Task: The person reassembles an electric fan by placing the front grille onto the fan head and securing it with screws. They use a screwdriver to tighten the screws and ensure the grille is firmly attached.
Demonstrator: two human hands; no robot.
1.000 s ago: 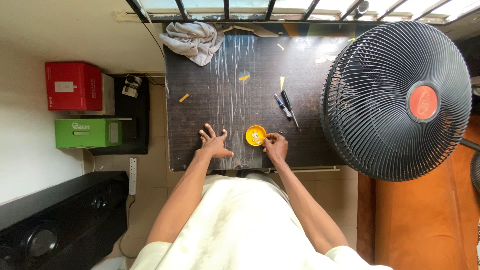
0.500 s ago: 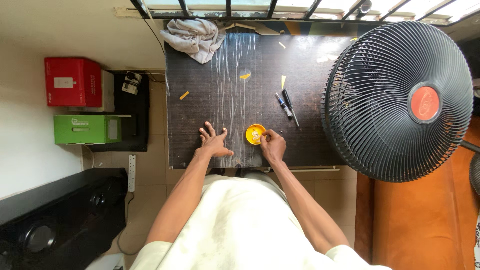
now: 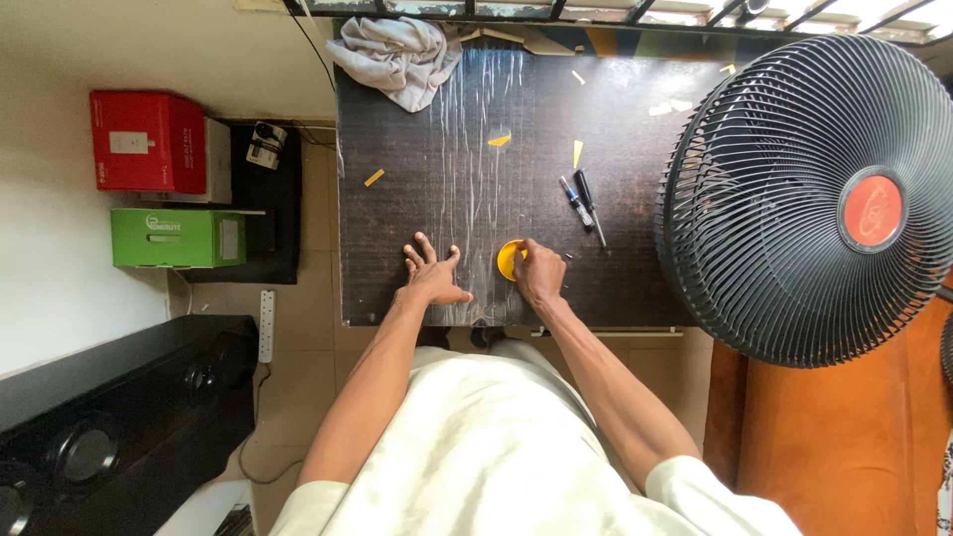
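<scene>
- The right hand [image 3: 539, 275] sits right over a small yellow bowl [image 3: 508, 260], fingers curled down onto it and covering most of it, so only the left part of the rim shows. Can't really tell if the fingers are pinching something inside or just resting on the bowl; the grip itself is hidden.
- The bowl sits on the dark table [image 3: 615, 288], near the edge closest to the person.
- Just to the left of that grip, the left hand [image 3: 433, 275] lies flat on the table, fingers spread wide, holding nothing. It's close to the bowl but not touching it.
- Under the left hand and running away from the person there's a strip of clear plastic film [image 3: 475, 129], shiny and streaky.
- A bit beyond the right hand and slightly to its right, two screwdrivers [image 3: 585, 203] lie side by side, nearly touching each other, well clear of the bowl.
- Further out, a few small yellow scraps [image 3: 498, 140] are scattered across the tabletop.
- At the far left corner of the table there's a crumpled grey cloth [image 3: 397, 55].
- Off to the right of the grip, a big black fan [image 3: 794, 199] with a red centre cap overhangs the right end of the table.
- Way off to the left, down beside the table, a red box [image 3: 147, 142] and a green box [image 3: 177, 238] sit next to each other, with a white power strip [image 3: 265, 326] on the floor nearer the person.
</scene>
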